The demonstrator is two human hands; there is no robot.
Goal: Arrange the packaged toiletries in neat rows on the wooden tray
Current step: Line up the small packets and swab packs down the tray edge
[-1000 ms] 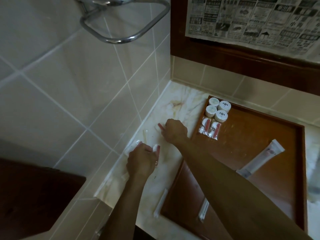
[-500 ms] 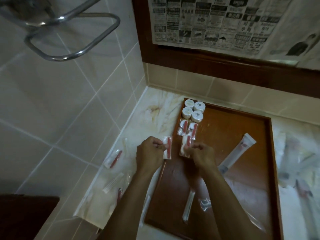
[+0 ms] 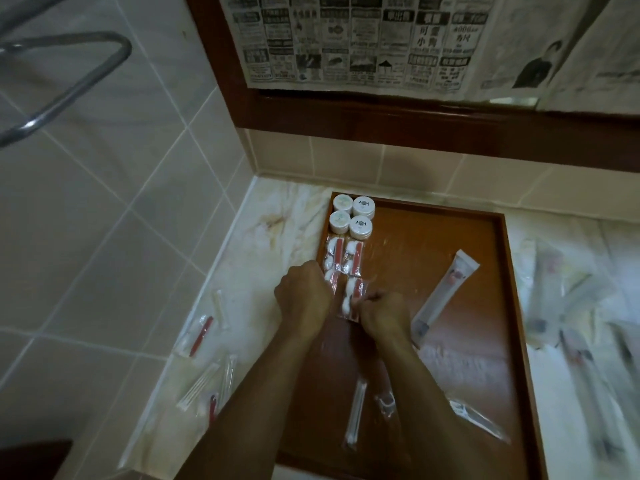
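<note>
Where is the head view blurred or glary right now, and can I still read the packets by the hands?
Head view: dim overall; the counter right of the tray is smeared by motion blur, items there unreadable. Soft glare streaks the tray below the tube. The packets and jars stay fairly sharp; left hand and right hand slightly soft. Wide-angle bending at the edges.

Two bare forearms enter from six o'clock, no sleeves, watch or bracelet visible; the left hand [image 3: 303,299] and right hand [image 3: 382,311] seemingly ringless, though blurred
</note>
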